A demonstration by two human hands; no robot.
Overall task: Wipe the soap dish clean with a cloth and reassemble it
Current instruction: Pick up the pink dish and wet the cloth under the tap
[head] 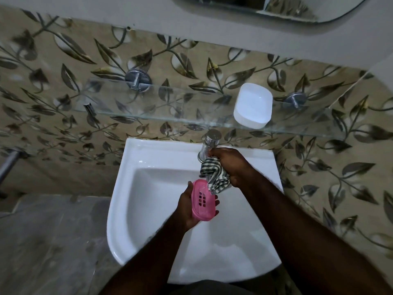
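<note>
Reading from the left, my left hand (187,207) is cupped under the pink drainer (203,201), fingers curled round its right side and thumb on the left long edge, holding it over the middle of the sink (148,158) bowl, clear of the porcelain. The drainer's long axis runs from the sink's back edge toward its front edge, leaning a little right, slotted face up. It looks like glossy pink plastic with a block of small rectangular holes in the middle; I can't tell whether any scum is on it. At its far end, touching or very nearly so, hangs the checked cloth (214,175), bunched in my right hand (229,165), whose fingers are closed tight on it beside the tap (209,143) at the sink's back edge. I judge the wipe must come toward the front edge along that long axis. The white base (253,105) sits well apart, seemingly open side up, toward the right end of the glass shelf (170,116)
</note>
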